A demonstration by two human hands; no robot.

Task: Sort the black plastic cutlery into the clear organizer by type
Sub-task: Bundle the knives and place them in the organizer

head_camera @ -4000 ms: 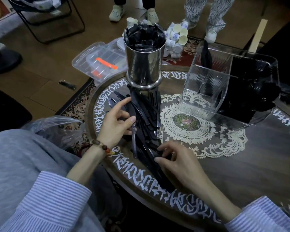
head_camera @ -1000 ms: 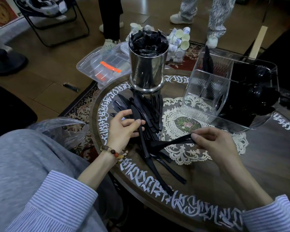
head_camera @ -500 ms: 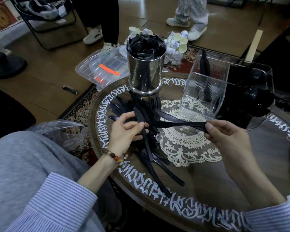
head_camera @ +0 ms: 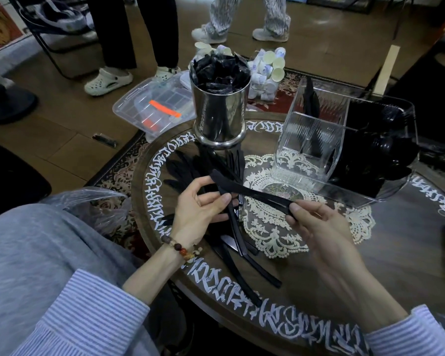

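Here, at frame centre, the left hand (head_camera: 201, 201) and right hand (head_camera: 316, 222) each pinched an end of a black plastic knife (head_camera: 252, 191); it looked light, stiff and slick, best gripped by the handle, with the clear organizer (head_camera: 316, 140) at upper right.

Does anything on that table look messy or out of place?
Yes: black cutlery lies in a loose heap on the table, unsorted. The clear organizer sits tilted, its near compartment almost empty while the far side is packed.
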